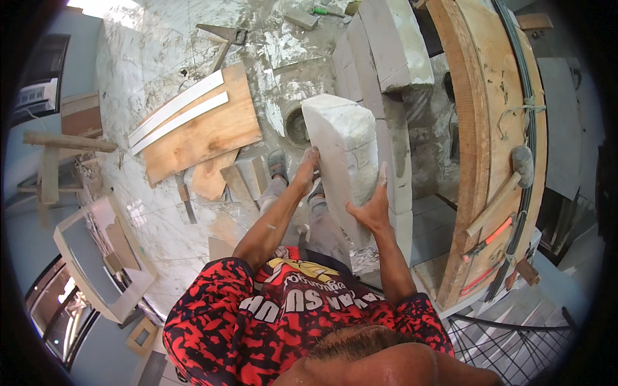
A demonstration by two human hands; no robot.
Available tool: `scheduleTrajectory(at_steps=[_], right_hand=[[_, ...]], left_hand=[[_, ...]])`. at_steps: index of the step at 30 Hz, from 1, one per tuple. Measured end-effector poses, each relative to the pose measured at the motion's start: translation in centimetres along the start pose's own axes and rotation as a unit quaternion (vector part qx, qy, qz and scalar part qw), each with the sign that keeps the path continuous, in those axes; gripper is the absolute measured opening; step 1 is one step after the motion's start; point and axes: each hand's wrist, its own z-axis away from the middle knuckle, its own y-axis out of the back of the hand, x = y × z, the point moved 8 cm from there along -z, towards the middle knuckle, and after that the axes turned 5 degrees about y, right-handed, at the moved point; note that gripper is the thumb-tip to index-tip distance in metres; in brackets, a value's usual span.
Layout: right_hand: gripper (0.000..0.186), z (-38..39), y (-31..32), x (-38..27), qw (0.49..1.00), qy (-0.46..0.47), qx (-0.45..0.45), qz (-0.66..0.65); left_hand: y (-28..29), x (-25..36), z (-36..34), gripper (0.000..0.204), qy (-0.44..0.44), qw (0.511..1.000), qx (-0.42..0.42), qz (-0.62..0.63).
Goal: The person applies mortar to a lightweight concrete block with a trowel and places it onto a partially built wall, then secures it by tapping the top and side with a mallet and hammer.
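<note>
A long pale concrete block (pixel 335 145) is held up in front of my body, its far end rough and whitish. My left hand (pixel 308 168) grips its left side, fingers partly hidden behind it. On the near right side, my right hand (pixel 373 209) presses the block with the thumb across the face and dusty fingers along the edge. Just right of the block runs a low wall of grey blocks (pixel 402 174). Behind its left edge, a round bucket (pixel 297 125) stands on the floor, partly covered.
Left lies a plywood sheet (pixel 206 132) with two white strips; a handsaw (pixel 225 33) rests farther off. On the right, a wooden bench (pixel 473 148) carries a mallet (pixel 520 166) and a red-handled tool (pixel 492 237). A frame (pixel 106 257) leans at left. Wood offcuts (pixel 239 186) lie near my feet.
</note>
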Motion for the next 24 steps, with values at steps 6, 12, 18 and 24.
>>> scheduleTrajectory(at_steps=[6,12,18,24], right_hand=[[0.114,1.7,4.1,-1.1,0.996,-0.009,-0.036,0.076],[0.111,1.4,7.8,-0.5,0.991,-0.077,-0.021,0.106],[0.103,-1.0,11.8,0.7,0.983,-0.115,-0.008,0.140],[0.104,-2.8,13.9,2.7,0.973,-0.085,0.011,0.215]], left_hand=[[-5.8,-3.3,1.5,0.053,0.055,0.990,-0.061,0.113],[-9.9,-6.1,-0.2,0.046,0.087,0.989,-0.100,0.061],[-15.0,-8.9,-3.9,0.065,0.118,0.987,-0.089,0.058],[-19.6,-6.8,-4.9,0.061,0.100,0.990,-0.087,0.046]])
